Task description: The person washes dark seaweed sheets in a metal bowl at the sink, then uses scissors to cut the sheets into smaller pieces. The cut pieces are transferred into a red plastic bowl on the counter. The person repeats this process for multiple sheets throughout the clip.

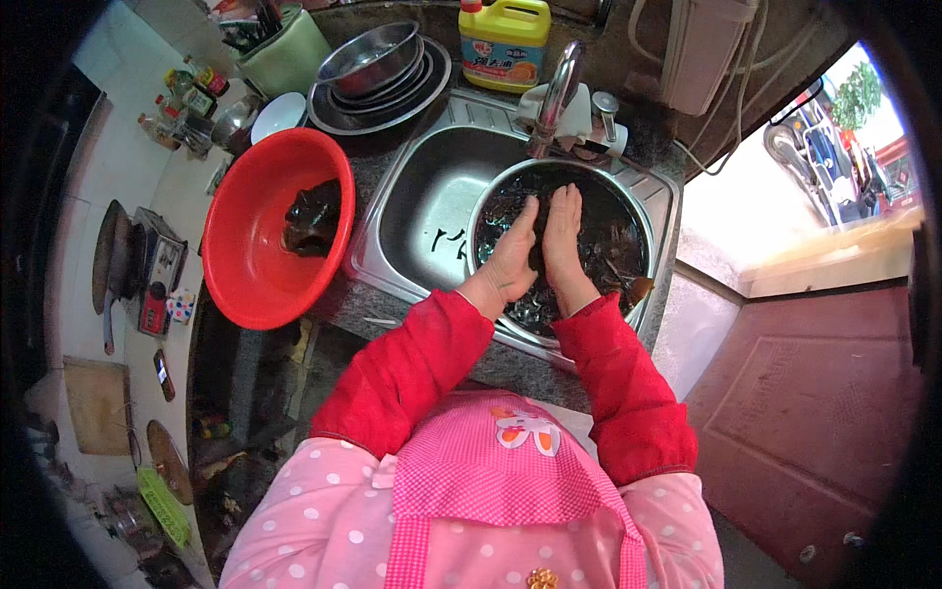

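Observation:
A round metal basin (646, 221) sits in the right part of the stainless steel sink (412, 184), full of dark water with dark, wet pieces that look like seaweed or fungus. Over it are both my hands, palms facing each other. Between my left hand (513, 254) and my right hand (563, 239) is something dark, perhaps one of the pieces; whether I grip it is unclear. A brownish piece (639, 288) hangs over the basin's lower right rim. Left of the sink, a red plastic basin (250, 243) holds a dark, glossy clump (315, 219). The chrome faucet (556, 96) stands above the metal basin.
Behind the sink are stacked metal bowls (372, 62) and a yellow detergent jug (508, 44). Several bottles (188, 96) and a white bowl (280, 118) stand at the upper left. Farther left are a pan (110, 250), a phone (163, 375) and a cutting board (96, 405).

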A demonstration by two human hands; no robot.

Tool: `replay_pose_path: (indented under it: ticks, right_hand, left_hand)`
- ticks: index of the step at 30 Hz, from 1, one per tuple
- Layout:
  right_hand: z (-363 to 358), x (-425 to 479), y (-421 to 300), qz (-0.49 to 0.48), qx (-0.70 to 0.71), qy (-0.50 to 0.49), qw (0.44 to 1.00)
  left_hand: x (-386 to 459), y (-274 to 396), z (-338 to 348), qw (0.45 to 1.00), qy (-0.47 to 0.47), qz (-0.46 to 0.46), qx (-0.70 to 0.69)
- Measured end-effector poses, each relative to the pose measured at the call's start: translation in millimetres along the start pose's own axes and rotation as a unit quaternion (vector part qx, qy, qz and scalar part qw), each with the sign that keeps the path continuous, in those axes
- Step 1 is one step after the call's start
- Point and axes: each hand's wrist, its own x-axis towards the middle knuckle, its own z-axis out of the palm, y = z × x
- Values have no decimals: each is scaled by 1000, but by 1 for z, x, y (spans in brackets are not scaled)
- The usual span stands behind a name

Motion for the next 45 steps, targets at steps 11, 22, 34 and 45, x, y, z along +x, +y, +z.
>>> replay_pose_path:
  ticks: [11,22,34,45]
  right_hand:
    - [-94,-7,-37,162,365,-83,913]
    - [-106,-12,-42,213,466,-123,850]
    - [-87,-21,-52,227,490,-163,826]
    - [-40,-41,-32,368,395,-137,831]
  left_hand:
    - [5,20,-16,998,3,66,10]
    - [8,20,-1,999,-9,-18,-27]
    - [-1,26,-17,995,80,52,29]
    - [-2,74,-47,931,291,200,-88]
